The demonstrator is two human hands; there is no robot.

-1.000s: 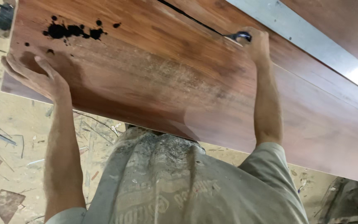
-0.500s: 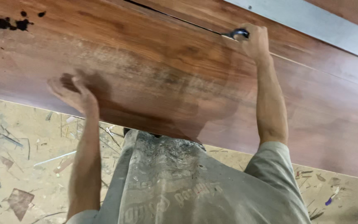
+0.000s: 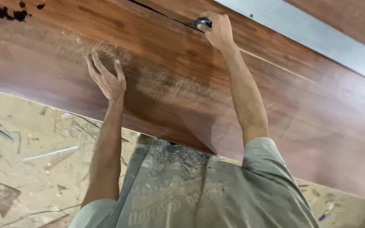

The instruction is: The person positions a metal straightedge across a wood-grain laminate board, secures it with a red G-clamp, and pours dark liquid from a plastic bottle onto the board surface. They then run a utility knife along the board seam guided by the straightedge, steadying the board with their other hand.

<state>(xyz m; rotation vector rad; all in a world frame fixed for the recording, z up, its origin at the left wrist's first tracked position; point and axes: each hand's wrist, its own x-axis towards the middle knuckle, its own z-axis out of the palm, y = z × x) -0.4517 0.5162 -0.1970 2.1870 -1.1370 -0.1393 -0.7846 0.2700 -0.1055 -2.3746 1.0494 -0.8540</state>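
A wide reddish-brown wooden board (image 3: 182, 80) fills the view. The left hand (image 3: 106, 80) lies flat on the board's dusty middle with its fingers spread apart, gripping nothing. The right hand (image 3: 218, 29) is at the board's far edge, fingers curled tight around a small dark blue tool (image 3: 201, 22) whose tip sits at the narrow dark seam (image 3: 157, 10) along that edge; what kind of tool it is cannot be made out. Beyond the seam lies a second reddish board (image 3: 250, 40), and beyond that a grey metal strip (image 3: 317, 36). Black stains (image 3: 3, 14) mark the board's left end. On the near side of the board, the floor (image 3: 26, 143) is strewn with wood scraps and shavings.

Judging from the pose, the risks are these: the open palm rests on loose dust and could slide if weight goes onto it, shifting the board; the tool tip could skid out of the seam and scratch the finished face; and the debris underfoot could upset the person's footing.
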